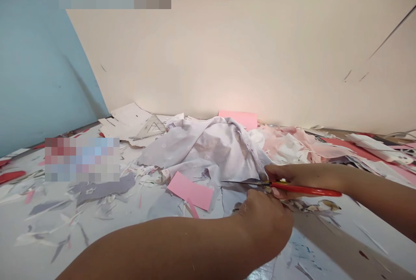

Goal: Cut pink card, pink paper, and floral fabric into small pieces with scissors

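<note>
Cream board (247, 50) right across the far side, blue wall (39, 63) meeting it on the left. Below both, a wide surface (320, 239) buried in offcuts: white and grey to the left and near, pink and red scraps (351, 150) off to the right. Mid-surface, a heap of crumpled pale cloth (201, 148). Just left of the heap, a clear set square (151, 127) on loose white sheets. Far side, a pink sheet (237, 119) poking out behind the cloth, up against the board. Closer in, a pink card (190, 191) lying flat just left of the hands.

And now the action, near and right of centre! A thin printed scrap (312, 205), long axis running roughly left to right, one end bunched at the left hand, the other trailing off to the right below the red handles. Left arm in from the near left, closer to the camera; right arm in from the right, farther back. Left hand (264, 219) curled tight, knuckles up, gripping the scrap's end, fingertips out of sight. Right hand (302, 180) clenched around red-handled scissors (305, 190), handles to the right, closed blades (243, 182) pointing left, just beyond the left hand. Any contact between blades and scrap hidden behind the left hand.
</note>
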`<state>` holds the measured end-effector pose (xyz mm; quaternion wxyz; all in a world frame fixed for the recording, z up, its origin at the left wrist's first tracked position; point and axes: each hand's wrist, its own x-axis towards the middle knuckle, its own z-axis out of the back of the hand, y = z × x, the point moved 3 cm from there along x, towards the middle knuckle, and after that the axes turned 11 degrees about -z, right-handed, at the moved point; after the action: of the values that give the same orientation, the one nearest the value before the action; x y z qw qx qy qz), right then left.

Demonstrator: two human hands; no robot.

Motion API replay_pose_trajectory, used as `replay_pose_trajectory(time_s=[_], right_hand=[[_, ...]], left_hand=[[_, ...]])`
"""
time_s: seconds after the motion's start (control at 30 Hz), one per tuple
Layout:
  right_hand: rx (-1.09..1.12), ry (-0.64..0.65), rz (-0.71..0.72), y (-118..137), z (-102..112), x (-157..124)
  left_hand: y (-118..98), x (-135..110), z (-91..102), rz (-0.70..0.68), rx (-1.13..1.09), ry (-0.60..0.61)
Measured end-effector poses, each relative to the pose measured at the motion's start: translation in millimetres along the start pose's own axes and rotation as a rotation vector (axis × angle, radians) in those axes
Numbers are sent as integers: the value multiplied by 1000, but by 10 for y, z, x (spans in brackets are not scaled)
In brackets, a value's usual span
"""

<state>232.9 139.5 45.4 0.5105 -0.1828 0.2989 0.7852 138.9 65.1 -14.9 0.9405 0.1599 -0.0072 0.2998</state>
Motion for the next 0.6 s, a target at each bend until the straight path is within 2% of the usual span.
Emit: replay_pose_trajectory(time_s=[0.27,0.4,0.6], right_hand=[[50,34,26,116,62,20],[97,6,37,47,43,108],[161,57,-33,-80,-21,230]], left_hand=[[-8,7,-4,12,-44,12],[0,13,-12,12,-64,24],[21,17,-20,1,-81,-28]])
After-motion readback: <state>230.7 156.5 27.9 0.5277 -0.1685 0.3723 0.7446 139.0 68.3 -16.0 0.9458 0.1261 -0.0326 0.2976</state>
